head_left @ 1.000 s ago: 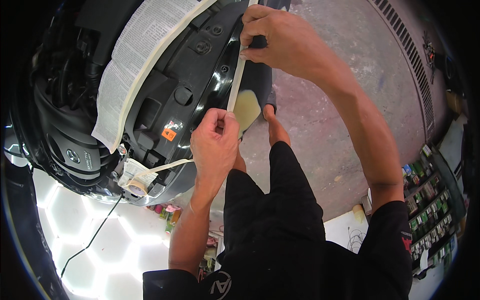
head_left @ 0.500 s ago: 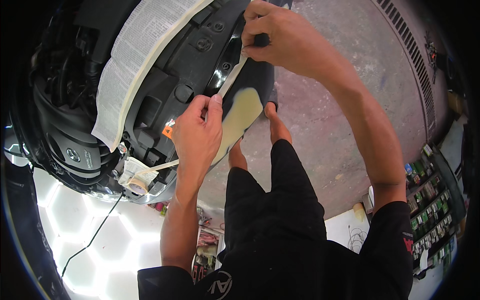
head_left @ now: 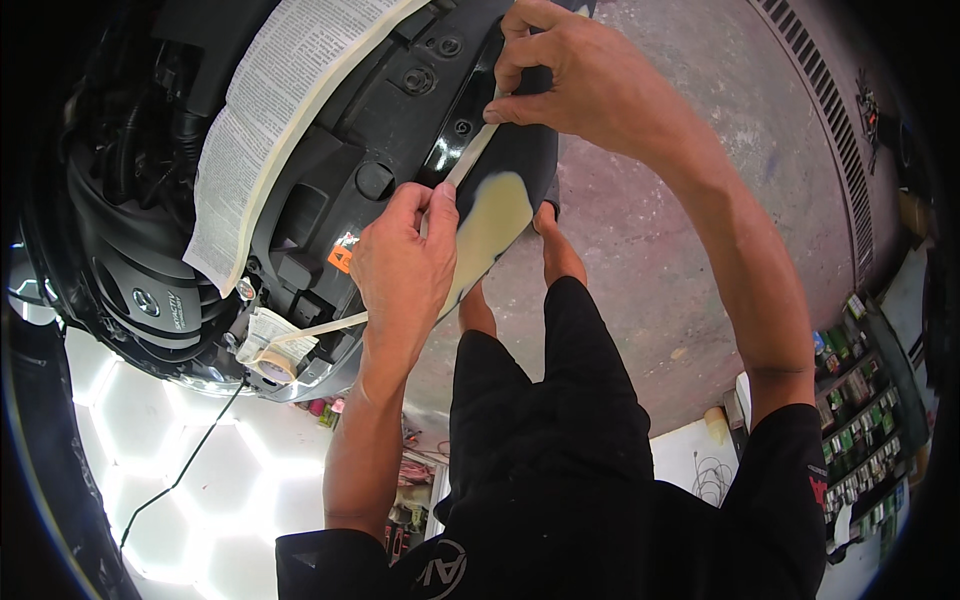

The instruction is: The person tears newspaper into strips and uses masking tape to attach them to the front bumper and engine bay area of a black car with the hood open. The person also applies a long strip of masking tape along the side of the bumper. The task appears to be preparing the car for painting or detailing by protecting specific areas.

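A strip of cream masking tape [head_left: 468,156] runs along the top edge of the black car bumper [head_left: 522,155]. My left hand [head_left: 405,255] is closed, pinching the strip between thumb and forefinger. Farther along the edge, my right hand [head_left: 572,78] has its thumb against the same strip, fingers bent over the bumper; part of the tape there is hidden. Behind my left hand the tape stretches back to its roll [head_left: 276,367], which hangs beside a folded piece of newspaper [head_left: 268,328]. Below the strip, a smooth yellowish patch [head_left: 497,212] covers part of the bumper.
A newspaper sheet [head_left: 285,110] with a taped edge lies over the open engine bay, next to the engine cover [head_left: 165,300]. An orange label [head_left: 341,254] sits near my left hand. At right are a floor grate [head_left: 825,105] and a rack of small items [head_left: 865,420].
The bumper and my left hand appear slightly farther right in the view. My right thumb has slid a little down along the strip, away from the curled fingers. Both hands stay at the tape.
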Demonstrator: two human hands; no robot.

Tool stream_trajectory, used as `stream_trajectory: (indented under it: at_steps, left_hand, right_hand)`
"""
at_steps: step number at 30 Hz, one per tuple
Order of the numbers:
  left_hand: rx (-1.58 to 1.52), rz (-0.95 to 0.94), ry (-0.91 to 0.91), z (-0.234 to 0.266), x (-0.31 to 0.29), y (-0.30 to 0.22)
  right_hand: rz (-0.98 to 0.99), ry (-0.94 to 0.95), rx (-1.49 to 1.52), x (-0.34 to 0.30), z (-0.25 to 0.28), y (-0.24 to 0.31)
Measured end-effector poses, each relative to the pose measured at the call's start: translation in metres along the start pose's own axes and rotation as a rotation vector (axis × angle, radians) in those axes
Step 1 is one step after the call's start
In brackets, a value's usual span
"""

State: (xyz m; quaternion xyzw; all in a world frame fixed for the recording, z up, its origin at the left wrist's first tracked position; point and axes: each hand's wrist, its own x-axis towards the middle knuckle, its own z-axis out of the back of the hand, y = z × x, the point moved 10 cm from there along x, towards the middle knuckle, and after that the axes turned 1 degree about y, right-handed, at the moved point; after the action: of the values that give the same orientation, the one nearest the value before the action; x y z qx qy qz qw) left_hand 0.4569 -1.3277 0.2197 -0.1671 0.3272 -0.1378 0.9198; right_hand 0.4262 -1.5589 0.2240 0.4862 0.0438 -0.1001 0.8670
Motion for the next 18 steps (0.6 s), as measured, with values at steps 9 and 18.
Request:
stream_trajectory:
  at_steps: [9, 18]
  left_hand:
    - [0.007, -0.053, -0.041, 0.002, 0.003, -0.003]
    - [0.026, -0.047, -0.048, 0.001, 0.0, -0.007]
  right_hand:
    - [0.056, -0.034, -0.062, 0.006, -0.003, -0.001]
    - [0.054, -0.042, -0.057, -0.001, -0.001, 0.006]
